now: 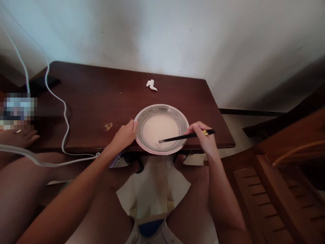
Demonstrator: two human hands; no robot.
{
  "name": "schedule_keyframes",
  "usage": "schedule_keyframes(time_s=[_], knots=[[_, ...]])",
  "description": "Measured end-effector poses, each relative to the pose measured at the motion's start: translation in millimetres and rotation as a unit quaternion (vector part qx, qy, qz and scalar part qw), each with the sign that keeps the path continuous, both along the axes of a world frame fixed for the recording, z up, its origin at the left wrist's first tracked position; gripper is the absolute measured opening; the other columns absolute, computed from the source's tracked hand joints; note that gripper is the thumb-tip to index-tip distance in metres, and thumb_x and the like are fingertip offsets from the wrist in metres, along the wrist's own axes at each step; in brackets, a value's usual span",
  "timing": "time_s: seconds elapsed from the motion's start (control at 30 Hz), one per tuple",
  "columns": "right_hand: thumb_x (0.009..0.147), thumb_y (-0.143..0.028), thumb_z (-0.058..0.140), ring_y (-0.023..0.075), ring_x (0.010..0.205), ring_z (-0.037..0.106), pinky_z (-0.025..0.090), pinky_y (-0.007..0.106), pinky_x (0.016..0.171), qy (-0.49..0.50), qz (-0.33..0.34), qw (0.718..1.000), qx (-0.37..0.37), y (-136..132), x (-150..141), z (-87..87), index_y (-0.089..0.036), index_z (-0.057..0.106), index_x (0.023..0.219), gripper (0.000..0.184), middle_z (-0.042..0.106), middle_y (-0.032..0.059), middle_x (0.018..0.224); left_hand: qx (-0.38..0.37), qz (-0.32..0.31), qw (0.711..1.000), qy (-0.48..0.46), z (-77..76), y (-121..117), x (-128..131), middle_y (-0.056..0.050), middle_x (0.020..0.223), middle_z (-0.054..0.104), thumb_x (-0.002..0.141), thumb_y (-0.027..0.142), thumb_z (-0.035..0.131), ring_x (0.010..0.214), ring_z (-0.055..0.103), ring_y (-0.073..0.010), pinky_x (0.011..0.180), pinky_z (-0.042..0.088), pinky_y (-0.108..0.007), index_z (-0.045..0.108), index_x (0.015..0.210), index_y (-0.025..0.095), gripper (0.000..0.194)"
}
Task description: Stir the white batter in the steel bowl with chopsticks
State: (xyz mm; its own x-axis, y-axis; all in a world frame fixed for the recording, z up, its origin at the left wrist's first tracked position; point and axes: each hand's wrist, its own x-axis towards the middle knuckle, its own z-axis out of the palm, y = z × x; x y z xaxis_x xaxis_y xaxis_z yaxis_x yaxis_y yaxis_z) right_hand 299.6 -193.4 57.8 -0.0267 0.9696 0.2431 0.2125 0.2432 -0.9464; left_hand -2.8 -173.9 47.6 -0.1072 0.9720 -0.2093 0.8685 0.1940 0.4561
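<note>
A round metal basin [162,152] stands at the front edge of the dark wooden table, its near rim jutting out over the edge. Inside it lies a pale, milky mixture [162,127]. My left hand [126,134] grips the basin's left rim, thumb and fingers closed on it. At the right side, my right hand [202,134] is closed round black chopsticks [177,138] with gold bands near the top. Their tips slant down to the left and touch the mixture near the basin's front. Part of the right fingers is hidden behind the chopsticks and hand.
Crumpled white tissue [151,84] lies on the table [101,91] behind the basin. A brownish scrap or stain [108,126] is left of it. White cables [66,122] cross the left side, near another person's hand [22,137]. A wooden chair [269,200] stands at the right.
</note>
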Motion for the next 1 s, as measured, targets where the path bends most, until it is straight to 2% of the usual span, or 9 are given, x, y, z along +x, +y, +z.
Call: schedule_keyframes(time_s=[0.07,0.13,0.3,0.37,0.5,0.67,0.77,0.87,1.0], knots=[[0.095,-0.04,0.064,0.021,0.086,0.074,0.054,0.035,0.082,-0.053,0.043,0.998,0.01,0.5,-4.0,-0.1,-0.025,0.077,0.082,0.024,0.081,0.0016,0.084,-0.01,0.0,1.0,0.003,1.1,-0.5,0.6,-0.026,0.118,0.074,0.103,0.045,0.023,0.116,0.069,-0.0425,0.092,0.051,-0.049,0.064,0.109,0.017,0.05],[0.094,-0.039,0.064,0.0213,0.09,0.074,0.054,0.035,0.084,-0.079,0.014,0.996,0.04,1.3,-1.8,0.3,-0.025,0.078,0.082,0.023,0.081,0.0024,0.09,-0.012,0.001,1.0,0.005,1.9,-0.7,0.9,-0.024,0.118,0.075,0.104,0.045,0.023,0.116,0.07,-0.0406,0.092,0.051,-0.048,0.064,0.11,0.018,0.049],[0.097,-0.046,0.06,0.0178,0.056,0.07,0.055,0.032,0.065,0.028,-0.115,0.992,0.032,-0.7,15.1,2.1,-0.023,0.07,0.07,0.036,0.072,-0.0007,0.059,-0.012,0.006,1.0,0.002,0.5,0.4,-0.1,-0.022,0.113,0.076,0.104,0.044,0.027,0.111,0.071,-0.0379,0.09,0.052,-0.045,0.066,0.108,0.019,0.046],[0.096,-0.046,0.06,0.0178,0.057,0.071,0.056,0.032,0.066,0.027,-0.073,0.997,0.013,-1.9,13.3,2.1,-0.023,0.071,0.072,0.036,0.073,-0.0004,0.06,-0.008,0.004,1.0,0.0,-0.6,0.6,-0.5,-0.022,0.113,0.076,0.104,0.044,0.028,0.112,0.071,-0.0379,0.09,0.052,-0.045,0.065,0.107,0.019,0.045],[0.096,-0.039,0.063,0.0208,0.087,0.076,0.056,0.034,0.083,-0.067,0.034,0.997,0.03,-0.5,5.8,1.8,-0.025,0.077,0.081,0.025,0.081,0.002,0.086,-0.003,0.005,1.0,0.008,-0.7,0.3,-0.2,-0.022,0.114,0.076,0.104,0.043,0.027,0.113,0.071,-0.0384,0.09,0.052,-0.045,0.065,0.107,0.019,0.045],[0.098,-0.041,0.059,0.019,0.067,0.074,0.056,0.033,0.073,-0.009,-0.091,0.994,0.051,-0.3,14.2,4.1,-0.024,0.071,0.075,0.031,0.075,-0.001,0.066,-0.019,-0.004,1.0,0.016,0.4,0.4,1.1,-0.023,0.115,0.075,0.104,0.043,0.023,0.114,0.07,-0.0394,0.091,0.051,-0.046,0.063,0.109,0.02,0.046],[0.097,-0.042,0.06,0.0191,0.068,0.075,0.057,0.034,0.074,-0.012,-0.023,1.0,0.017,-1.7,7.7,4.1,-0.024,0.073,0.077,0.03,0.076,-0.0008,0.067,-0.029,-0.004,0.999,0.017,0.8,0.6,1.4,-0.025,0.117,0.074,0.104,0.042,0.021,0.117,0.069,-0.0414,0.092,0.051,-0.049,0.061,0.109,0.019,0.047],[0.095,-0.039,0.064,0.0211,0.091,0.075,0.056,0.035,0.085,-0.083,0.065,0.994,0.022,0.2,-2.2,1.7,-0.025,0.078,0.084,0.023,0.082,0.0025,0.09,-0.032,-0.002,0.999,0.019,1.5,0.3,1.4,-0.025,0.119,0.073,0.104,0.043,0.021,0.118,0.068,-0.0415,0.092,0.051,-0.048,0.061,0.11,0.019,0.047],[0.095,-0.039,0.063,0.0205,0.083,0.074,0.055,0.035,0.081,-0.055,-0.047,0.996,0.052,3.1,3.0,0.3,-0.024,0.075,0.079,0.025,0.08,0.0017,0.083,-0.037,-0.003,0.999,0.017,3.1,-0.6,1.8,-0.025,0.118,0.073,0.104,0.044,0.02,0.116,0.069,-0.0411,0.093,0.05,-0.048,0.06,0.111,0.018,0.048]])
